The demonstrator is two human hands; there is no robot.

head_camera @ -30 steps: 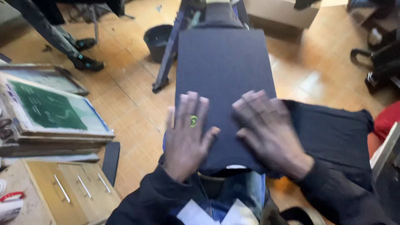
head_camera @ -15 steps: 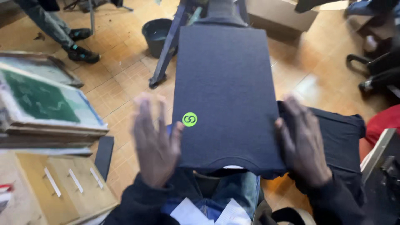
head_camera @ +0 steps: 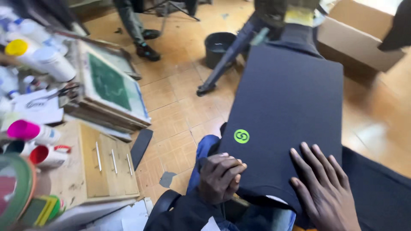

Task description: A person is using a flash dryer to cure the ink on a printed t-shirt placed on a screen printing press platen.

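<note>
On one dark shirt point(head_camera: 282, 107) — left hand point(head_camera: 220, 177) gripping hem, right hand point(head_camera: 325, 190) flat, open.

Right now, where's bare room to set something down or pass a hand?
Free: the dark shirt between the green logo and its far edge, and the wood floor between the screen frames and the board. Crowded: the near hem, under the left hand and right hand, and the bottle-covered bench.
</note>
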